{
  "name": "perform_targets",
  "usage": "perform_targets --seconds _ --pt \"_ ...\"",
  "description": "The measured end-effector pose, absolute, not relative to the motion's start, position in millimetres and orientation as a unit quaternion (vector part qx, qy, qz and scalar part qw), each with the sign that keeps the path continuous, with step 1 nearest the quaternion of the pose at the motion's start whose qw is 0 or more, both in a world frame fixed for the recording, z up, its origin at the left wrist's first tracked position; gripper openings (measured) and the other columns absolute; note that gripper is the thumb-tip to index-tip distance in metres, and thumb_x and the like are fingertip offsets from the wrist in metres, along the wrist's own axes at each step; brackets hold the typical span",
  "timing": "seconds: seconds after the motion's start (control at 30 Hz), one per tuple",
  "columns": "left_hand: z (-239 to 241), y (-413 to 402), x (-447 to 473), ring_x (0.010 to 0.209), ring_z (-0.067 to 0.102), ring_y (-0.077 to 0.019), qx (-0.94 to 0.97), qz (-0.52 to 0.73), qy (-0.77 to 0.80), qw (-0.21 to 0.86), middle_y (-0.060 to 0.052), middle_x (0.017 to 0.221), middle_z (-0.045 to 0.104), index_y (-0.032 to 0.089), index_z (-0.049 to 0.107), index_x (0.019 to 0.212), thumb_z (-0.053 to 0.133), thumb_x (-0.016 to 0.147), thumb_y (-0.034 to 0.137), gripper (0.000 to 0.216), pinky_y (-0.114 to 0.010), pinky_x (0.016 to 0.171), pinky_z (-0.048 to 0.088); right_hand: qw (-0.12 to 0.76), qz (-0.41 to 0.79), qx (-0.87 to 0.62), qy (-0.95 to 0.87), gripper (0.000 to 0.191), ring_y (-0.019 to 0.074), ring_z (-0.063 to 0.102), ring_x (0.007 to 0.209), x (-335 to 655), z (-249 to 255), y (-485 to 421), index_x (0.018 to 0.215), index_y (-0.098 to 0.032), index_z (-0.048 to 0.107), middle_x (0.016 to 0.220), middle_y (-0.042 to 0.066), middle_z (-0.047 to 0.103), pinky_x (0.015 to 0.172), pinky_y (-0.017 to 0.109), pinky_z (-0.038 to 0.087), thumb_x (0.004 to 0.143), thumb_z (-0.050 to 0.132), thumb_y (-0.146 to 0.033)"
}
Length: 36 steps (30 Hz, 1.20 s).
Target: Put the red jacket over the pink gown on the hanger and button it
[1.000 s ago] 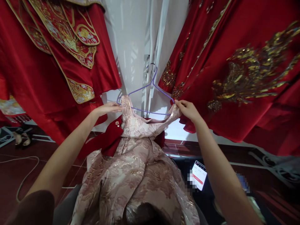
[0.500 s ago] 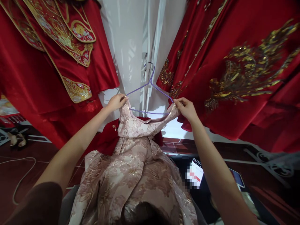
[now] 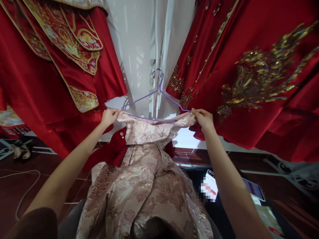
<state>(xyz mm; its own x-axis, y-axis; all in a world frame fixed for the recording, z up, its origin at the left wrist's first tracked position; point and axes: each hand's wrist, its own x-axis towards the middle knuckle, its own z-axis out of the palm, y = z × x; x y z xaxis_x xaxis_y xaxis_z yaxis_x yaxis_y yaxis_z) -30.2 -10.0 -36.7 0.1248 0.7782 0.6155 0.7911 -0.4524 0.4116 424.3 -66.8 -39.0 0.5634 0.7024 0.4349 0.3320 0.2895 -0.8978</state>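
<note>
A pink-beige brocade dress [image 3: 142, 166] with a shiny floral pattern spreads out below me, its top edge facing away. My left hand [image 3: 109, 118] is closed on the dress's left shoulder part, close to one end of a purple clothes hanger [image 3: 149, 94]. At the opposite shoulder part, my right hand [image 3: 203, 119] pinches the fabric by the hanger's other end. Between the two hands the neckline is stretched wide. The hanger's lower bar runs along the neckline, and its hook points up, away from me.
Red embroidered garments hang on the left [image 3: 82, 79] and right [image 3: 249, 83]. White rack poles [image 3: 160, 43] stand behind the hanger. A phone with a lit screen [image 3: 209, 186] and a tablet-like device [image 3: 254, 189] lie at the lower right. Shoes [image 3: 22, 152] and a cable [image 3: 27, 189] are at left.
My left hand has moved left and slightly down, and my right hand a little right and down. The dress's shoulders are now spread further apart, with the neckline pulled straighter.
</note>
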Motion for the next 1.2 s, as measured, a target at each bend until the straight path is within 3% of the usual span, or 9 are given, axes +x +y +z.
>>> perform_targets --seconds 0.23,0.37,0.47,0.57,0.63,0.77,0.9,1.2 --pt "-69 -33 -21 0.061 0.052 -0.015 -0.775 -0.364 -0.515 -0.041 -0.002 0.064 0.061 0.016 0.064 0.076 0.039 0.086 0.049 0.043 -0.024 0.057 0.035 0.679 0.243 -0.595 -0.356 0.032 0.0144 0.056 0.055 423 -86 -93 0.067 -0.02 0.066 0.061 -0.001 0.064 0.051 0.026 0.045 0.053 0.075 -0.048" --pt "-53 -36 24 0.081 0.058 -0.0171 -0.817 -0.399 -0.415 -0.032 -0.007 0.089 0.066 0.017 0.061 0.084 0.038 0.09 0.042 0.034 -0.027 0.075 0.043 0.672 0.215 -0.612 -0.357 0.031 0.0156 0.058 0.062 425 -108 -115 0.069 -0.023 0.068 0.067 -0.001 0.066 0.055 0.026 0.047 0.055 0.074 -0.05" --pt "-43 -39 64 0.103 0.055 -0.0182 -0.845 -0.41 -0.344 -0.007 -0.007 0.111 0.063 0.019 0.059 0.086 0.038 0.092 0.037 0.029 -0.034 0.095 0.038 0.663 0.212 -0.602 -0.391 0.03 0.0165 0.059 0.063 426 -116 -124 0.069 -0.022 0.068 0.068 0.0 0.067 0.055 0.026 0.046 0.058 0.073 -0.05" --pt "-46 -47 97 0.105 0.055 -0.0185 -0.86 -0.388 -0.33 0.011 -0.005 0.109 0.064 0.02 0.058 0.086 0.035 0.093 0.034 0.027 -0.045 0.107 0.024 0.653 0.226 -0.58 -0.431 0.031 0.0168 0.059 0.061 420 -117 -128 0.07 -0.022 0.068 0.069 0.001 0.067 0.054 0.027 0.047 0.062 0.071 -0.051" --pt "-55 -53 111 0.097 0.056 -0.0175 -0.878 -0.359 -0.317 0.012 -0.004 0.097 0.064 0.02 0.057 0.086 0.035 0.094 0.034 0.027 -0.046 0.107 0.023 0.636 0.254 -0.57 -0.453 0.031 0.0165 0.059 0.061 413 -112 -131 0.071 -0.022 0.068 0.068 0.0 0.067 0.054 0.027 0.047 0.063 0.07 -0.052" --pt "-68 -65 114 0.083 0.053 -0.0166 -0.888 -0.344 -0.304 0.033 -0.004 0.08 0.058 0.019 0.053 0.078 0.034 0.094 0.032 0.028 -0.039 0.097 0.035 0.629 0.296 -0.548 -0.466 0.03 0.0162 0.06 0.063 397 -97 -139 0.074 -0.022 0.068 0.071 0.0 0.067 0.055 0.026 0.047 0.063 0.072 -0.049" --pt "-65 -77 101 0.082 0.049 -0.0178 -0.885 -0.345 -0.308 0.054 -0.005 0.081 0.056 0.019 0.05 0.077 0.034 0.094 0.032 0.027 -0.035 0.085 0.039 0.68 0.24 -0.536 -0.439 0.03 0.0179 0.062 0.067 390 -84 -143 0.077 -0.021 0.068 0.075 0.002 0.068 0.058 0.028 0.048 0.064 0.072 -0.049" --pt "-56 -93 85 0.086 0.049 -0.021 -0.887 -0.306 -0.319 0.138 -0.007 0.081 0.055 0.019 0.052 0.078 0.033 0.094 0.032 0.029 -0.037 0.083 0.038 0.713 0.132 -0.53 -0.44 0.03 0.0217 0.065 0.073 384 -64 -146 0.076 -0.022 0.069 0.078 0.005 0.07 0.065 0.034 0.051 0.068 0.069 -0.05"
